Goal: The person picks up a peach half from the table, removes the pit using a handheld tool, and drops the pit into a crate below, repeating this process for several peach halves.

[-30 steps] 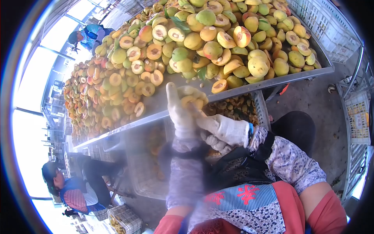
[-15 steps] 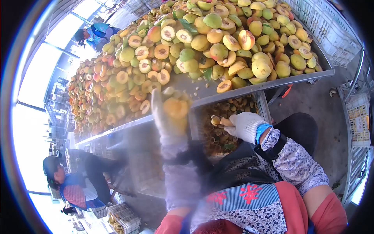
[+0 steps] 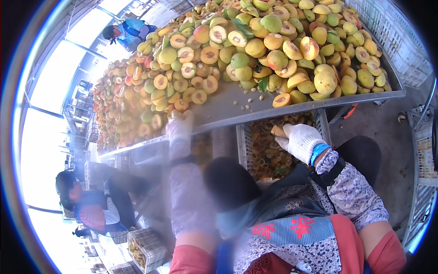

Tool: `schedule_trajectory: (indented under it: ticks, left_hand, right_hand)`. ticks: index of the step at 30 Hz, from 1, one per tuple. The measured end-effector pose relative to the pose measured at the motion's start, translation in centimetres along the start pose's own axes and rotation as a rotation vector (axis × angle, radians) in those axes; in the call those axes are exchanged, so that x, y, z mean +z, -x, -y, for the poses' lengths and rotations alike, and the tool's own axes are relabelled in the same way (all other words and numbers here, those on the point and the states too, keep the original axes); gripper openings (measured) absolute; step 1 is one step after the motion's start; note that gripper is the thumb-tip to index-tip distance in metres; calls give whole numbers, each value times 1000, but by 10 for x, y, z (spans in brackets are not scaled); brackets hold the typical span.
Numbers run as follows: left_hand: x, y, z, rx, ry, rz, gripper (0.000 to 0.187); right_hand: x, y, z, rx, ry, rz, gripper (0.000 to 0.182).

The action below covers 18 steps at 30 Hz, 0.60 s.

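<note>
A big heap of yellow-green peaches (image 3: 273,43), many of them cut in half, is spread over a metal table (image 3: 228,102). My left hand (image 3: 181,127), in a white glove and smeared by motion, reaches over the table's front edge to the peach halves at the heap's near side. Lower right, my gloved right hand (image 3: 303,140) is closed on a small tool with a wooden handle (image 3: 278,132). That hand is above a crate (image 3: 246,146) of wet-looking brownish fruit pieces, partly under the table. The tool's working end does not show clearly.
Small pits (image 3: 246,108) are scattered on the bare metal near the edge. A co-worker (image 3: 93,205) sits at the left, beside a crate (image 3: 153,249); another person (image 3: 130,34) is behind the heap. White crates (image 3: 392,43) are stacked at the right.
My left hand has moved left to the heap; the peach half seen at it earlier no longer shows there. My right hand keeps its tool, now turned differently. The whole view has shifted slightly.
</note>
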<state>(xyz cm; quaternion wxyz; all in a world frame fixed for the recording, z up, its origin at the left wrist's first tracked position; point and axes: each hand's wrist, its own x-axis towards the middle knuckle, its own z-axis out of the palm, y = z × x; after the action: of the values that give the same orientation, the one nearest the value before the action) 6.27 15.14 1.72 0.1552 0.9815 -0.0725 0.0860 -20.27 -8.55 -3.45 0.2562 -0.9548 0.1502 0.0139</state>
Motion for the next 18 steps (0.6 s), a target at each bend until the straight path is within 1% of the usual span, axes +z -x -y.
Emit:
schedule_trajectory:
  ticks: [2, 3, 5, 6, 7, 9, 10, 12, 13, 15, 17, 18]
  left_hand:
    - [18, -11, -6, 13, -257, 149, 59]
    - [24, -14, -6, 13, -256, 152, 59]
    - [31, -17, -8, 184, -89, 206, 55]
    - [22, -10, -19, 209, -31, 265, 52]
    - [14, -2, -30, 216, -28, 263, 52]
    - [-2, 16, -53, -74, 908, 442, 42]
    - [-14, 28, -69, -70, 910, 445, 42]
    - [-33, 54, -101, 23, 1152, 540, 32]
    - [-32, 64, -111, 84, 1184, 532, 31]
    - [-16, 82, -125, 142, 1414, 555, 32]
    - [0, 103, -135, 311, 1338, 452, 35]
    - [-12, 114, -147, -1, 1808, 789, 38]
  right_hand:
    - [-1, -2, 1, 12, -77, 11, 42]
    - [-3, -3, 4, 14, -76, 13, 42]
    - [-6, -5, 11, 16, -111, 28, 41]
    - [-6, -7, 16, 3, -159, 12, 41]
    - [-3, -6, 18, -66, -193, -83, 38]
    - [1, -6, 26, -226, -393, -303, 31]
    - [-7, -6, 34, -213, -528, -308, 33]
    - [-12, -8, 44, -183, -553, -306, 34]
    - [-15, -9, 46, -155, -581, -305, 34]
    - [-18, -10, 45, -167, -605, -368, 35]
    - [-16, -12, 37, -141, -577, -382, 34]
    - [-18, -10, 34, -110, -571, -336, 32]
